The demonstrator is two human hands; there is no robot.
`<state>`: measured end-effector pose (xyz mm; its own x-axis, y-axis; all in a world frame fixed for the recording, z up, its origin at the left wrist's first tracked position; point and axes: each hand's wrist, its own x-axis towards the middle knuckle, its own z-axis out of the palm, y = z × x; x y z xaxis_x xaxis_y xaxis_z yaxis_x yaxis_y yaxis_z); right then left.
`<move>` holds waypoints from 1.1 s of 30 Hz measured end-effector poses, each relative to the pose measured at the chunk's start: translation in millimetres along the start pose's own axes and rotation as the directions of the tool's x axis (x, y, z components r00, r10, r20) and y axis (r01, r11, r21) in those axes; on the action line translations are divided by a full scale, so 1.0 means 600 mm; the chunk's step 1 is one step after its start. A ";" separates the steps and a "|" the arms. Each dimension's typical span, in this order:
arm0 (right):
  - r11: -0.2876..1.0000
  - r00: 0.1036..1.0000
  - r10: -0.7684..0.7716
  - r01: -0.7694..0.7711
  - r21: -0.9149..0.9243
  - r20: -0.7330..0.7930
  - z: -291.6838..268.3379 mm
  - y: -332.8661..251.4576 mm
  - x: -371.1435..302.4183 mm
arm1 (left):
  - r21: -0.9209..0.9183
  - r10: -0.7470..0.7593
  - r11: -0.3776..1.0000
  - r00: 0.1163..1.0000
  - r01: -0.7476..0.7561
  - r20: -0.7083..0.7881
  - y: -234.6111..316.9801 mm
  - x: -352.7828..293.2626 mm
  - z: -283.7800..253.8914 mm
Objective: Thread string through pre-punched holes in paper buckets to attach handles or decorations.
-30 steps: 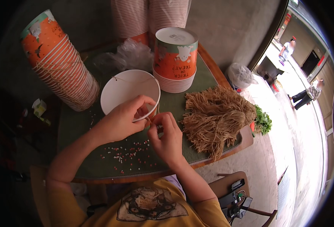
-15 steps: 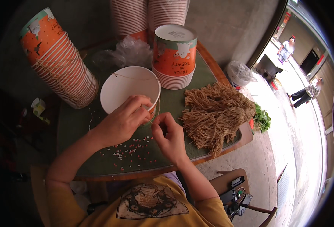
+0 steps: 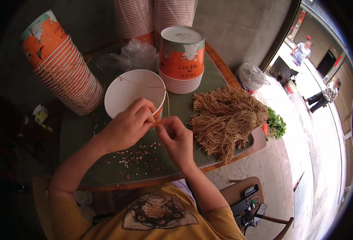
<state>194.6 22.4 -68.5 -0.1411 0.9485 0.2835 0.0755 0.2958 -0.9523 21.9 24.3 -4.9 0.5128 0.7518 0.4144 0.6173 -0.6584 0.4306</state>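
Observation:
A white-lined paper bucket (image 3: pixel 122 94) with an orange outside lies tipped in front of me, its mouth facing up toward me. A thin tan cord (image 3: pixel 168 104) runs from a hole at its far left rim, across the mouth and down its right side to my fingers. Against the bucket's near right side, my left hand (image 3: pixel 130 124) pinches the cord with bent fingers. Touching it fingertip to fingertip, my right hand (image 3: pixel 177 140) is closed in a pinch on the cord too. The exact spot between the fingertips is hidden. Small red and white beads (image 3: pixel 138 158) lie scattered nearer me.
A bundle of tan cords (image 3: pixel 230 120) covers the table's right side. Upturned orange buckets (image 3: pixel 181 60) stand behind, and a leaning stack (image 3: pixel 64 64) rises at left. Crumpled clear plastic (image 3: pixel 134 56) lies between. A chair (image 3: pixel 244 196) holds devices at lower right. Two people are outside.
My right hand has moved slightly left and up, so its fingertips now meet those of my left hand. The view has shifted a little.

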 end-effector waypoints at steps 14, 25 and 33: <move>0.963 0.955 -0.268 0.267 -0.020 -0.130 0.038 0.012 0.024 | -0.327 -0.328 0.883 0.941 0.336 0.082 0.001 0.006 -0.020; 0.952 0.945 -0.289 0.268 -0.146 -0.150 0.044 0.004 0.030 | -0.251 -0.323 0.908 0.942 0.335 0.088 -0.005 0.008 -0.017; 0.937 0.930 -0.325 0.292 -0.192 -0.170 0.046 0.007 0.032 | -0.231 -0.302 0.918 0.946 0.322 0.116 -0.002 0.011 -0.016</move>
<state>165.2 38.6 -70.3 0.0116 0.8056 0.5924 0.2191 0.5760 -0.7876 18.8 30.0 5.1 0.3680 0.9144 0.1690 0.5939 -0.3710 0.7139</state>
